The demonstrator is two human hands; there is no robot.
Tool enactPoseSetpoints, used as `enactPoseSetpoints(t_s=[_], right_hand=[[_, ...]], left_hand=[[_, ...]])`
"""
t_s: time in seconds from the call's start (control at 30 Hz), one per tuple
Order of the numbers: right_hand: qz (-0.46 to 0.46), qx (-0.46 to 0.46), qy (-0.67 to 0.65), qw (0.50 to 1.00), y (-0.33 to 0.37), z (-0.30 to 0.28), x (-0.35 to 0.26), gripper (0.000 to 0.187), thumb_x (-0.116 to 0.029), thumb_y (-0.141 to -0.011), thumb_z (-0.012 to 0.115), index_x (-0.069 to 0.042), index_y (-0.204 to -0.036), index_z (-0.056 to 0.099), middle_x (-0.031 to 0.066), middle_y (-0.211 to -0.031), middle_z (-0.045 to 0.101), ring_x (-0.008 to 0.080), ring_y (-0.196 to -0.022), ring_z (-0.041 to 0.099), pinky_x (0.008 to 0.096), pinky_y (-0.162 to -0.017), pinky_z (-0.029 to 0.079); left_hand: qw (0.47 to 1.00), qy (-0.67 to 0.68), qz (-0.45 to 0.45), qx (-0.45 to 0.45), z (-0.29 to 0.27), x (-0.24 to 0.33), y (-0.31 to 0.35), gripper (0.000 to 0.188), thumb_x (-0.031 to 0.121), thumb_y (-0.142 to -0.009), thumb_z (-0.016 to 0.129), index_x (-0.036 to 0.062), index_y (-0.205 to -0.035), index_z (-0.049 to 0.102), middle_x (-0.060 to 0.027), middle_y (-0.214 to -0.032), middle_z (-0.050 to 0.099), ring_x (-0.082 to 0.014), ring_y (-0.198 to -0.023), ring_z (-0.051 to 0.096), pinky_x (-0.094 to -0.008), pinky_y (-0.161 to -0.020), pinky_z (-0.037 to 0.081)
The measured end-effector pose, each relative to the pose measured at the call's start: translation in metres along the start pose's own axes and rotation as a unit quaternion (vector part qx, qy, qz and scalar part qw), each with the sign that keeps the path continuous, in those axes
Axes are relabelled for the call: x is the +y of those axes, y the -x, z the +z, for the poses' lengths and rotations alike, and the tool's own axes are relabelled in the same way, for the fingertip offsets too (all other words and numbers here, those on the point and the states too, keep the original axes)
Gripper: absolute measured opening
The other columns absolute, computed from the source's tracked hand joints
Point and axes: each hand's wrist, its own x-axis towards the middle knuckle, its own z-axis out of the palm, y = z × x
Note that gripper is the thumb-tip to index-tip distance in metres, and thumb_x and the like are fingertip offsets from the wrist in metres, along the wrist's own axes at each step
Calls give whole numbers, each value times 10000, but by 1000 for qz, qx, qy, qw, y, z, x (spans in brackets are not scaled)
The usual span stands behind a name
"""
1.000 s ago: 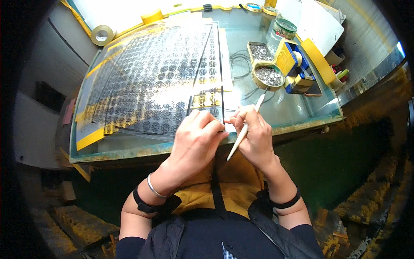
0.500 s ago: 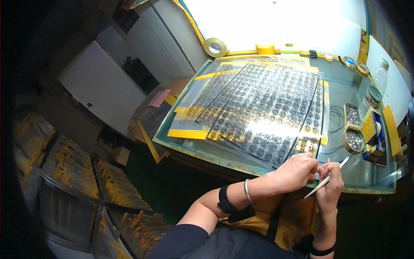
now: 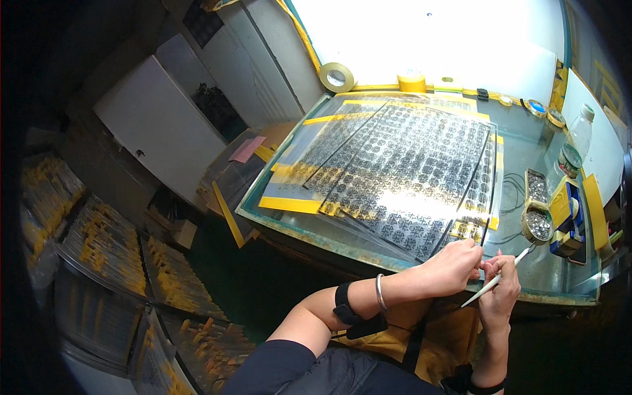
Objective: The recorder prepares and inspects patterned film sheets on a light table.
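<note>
A slim white pen-like tool [image 3: 488,293] lies slantwise in my right hand [image 3: 500,289], whose fingers are closed around it. One end points up toward the round dish, the other down toward me. My left hand [image 3: 455,268] is closed in a pinch right beside the right one, its fingertips meeting the right fingers; anything between them is hidden. Both hands are held over the table's front edge. Just beyond them lies a clear sheet [image 3: 401,191] printed with rows of dark round patterns, on other sheets edged with yellow tape.
To the right stand a round dish [image 3: 538,224] and an oblong tray [image 3: 536,186] of small shiny pieces, a blue and yellow holder [image 3: 571,214] and a clear bottle [image 3: 579,128]. Tape rolls [image 3: 337,78] sit at the back. Racks of taped sheets [image 3: 105,257] fill the lower left.
The view has shifted slightly. Both hands keep nearly the same closed pose, with the white tool still in my right hand.
</note>
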Motion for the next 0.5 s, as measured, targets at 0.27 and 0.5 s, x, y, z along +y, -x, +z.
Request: enactPoseSetpoints(t_s=[0.27,0.5], right_hand=[[3,1,12,1000,0,0,-3,181,64,-864,598,-19,-857,437,164,-790,534,382,-726,584,483,-912,528],[7,4,13,1000,0,0,-5,153,45,-890,579,-15,-869,440,163,-787,532,389,-728,589,486,-916,522]], left_hand=[[999,-7,6,43,9,2,8,153,51,-828,661,-19,-890,539,-200,-870,527,-408,-844,556,-472,-745,457],[999,-12,12,51,10,2,9,153,37,-837,645,-32,-900,524,-203,-881,517,-405,-848,551,-475,-750,455]])
